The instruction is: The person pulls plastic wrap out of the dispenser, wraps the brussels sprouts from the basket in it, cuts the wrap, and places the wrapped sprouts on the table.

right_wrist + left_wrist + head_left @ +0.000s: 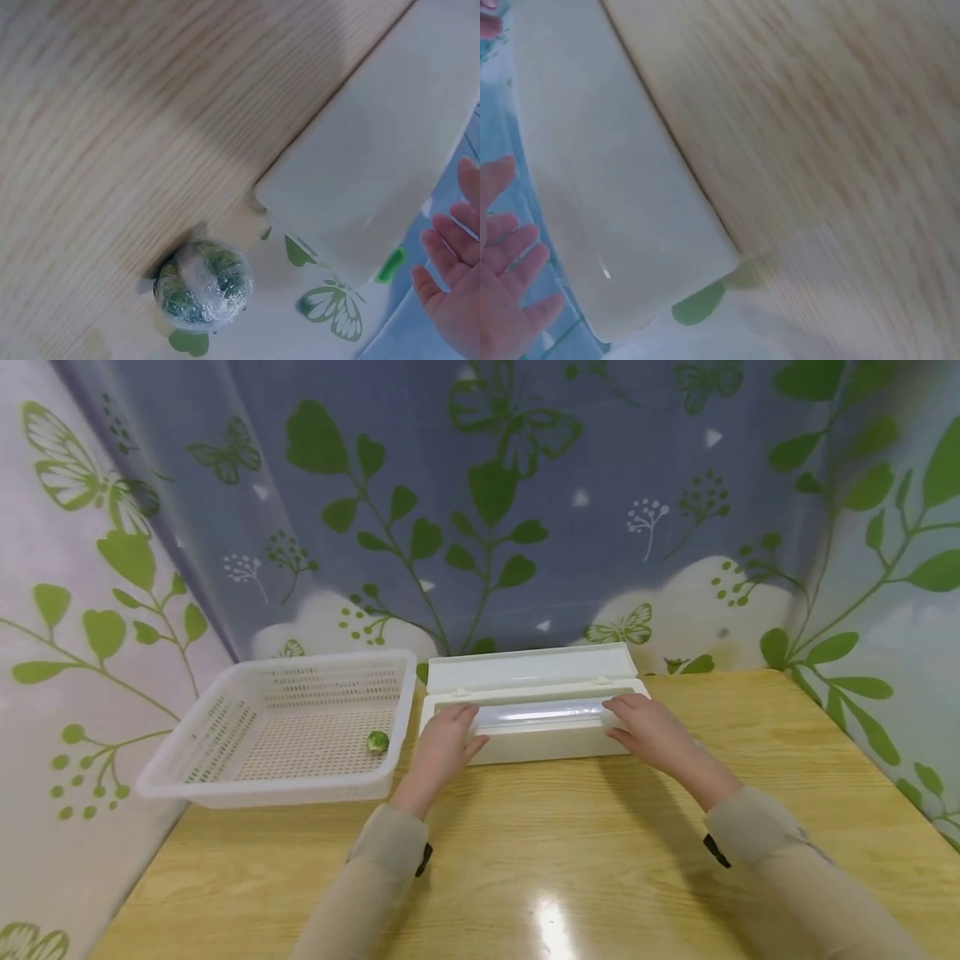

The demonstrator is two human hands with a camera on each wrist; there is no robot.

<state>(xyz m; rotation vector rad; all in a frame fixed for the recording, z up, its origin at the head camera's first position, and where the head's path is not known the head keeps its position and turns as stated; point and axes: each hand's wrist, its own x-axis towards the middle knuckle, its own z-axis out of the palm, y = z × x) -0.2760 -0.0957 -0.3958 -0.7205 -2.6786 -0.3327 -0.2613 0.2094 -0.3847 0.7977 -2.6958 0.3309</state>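
A long white box [547, 748] stands on the table with its lid [528, 669] raised at the back. Inside lies a shiny roll of cling film [540, 713]. My left hand [442, 743] is at the roll's left end, and my right hand [654, 732] is at its right end. Both wrist views show loosely spread fingers above the box, with nothing visible between them; whether the fingertips touch the roll I cannot tell. Beyond the box's right end, a round green vegetable wrapped in clear film [202, 286] sits on the table, mostly hidden in the head view.
To the left of the box is a white perforated plastic basket [281, 789]. It holds one small green cabbage-like vegetable [377, 742] near its right side. A patterned curtain [420, 485] hangs behind the wooden table [540, 852].
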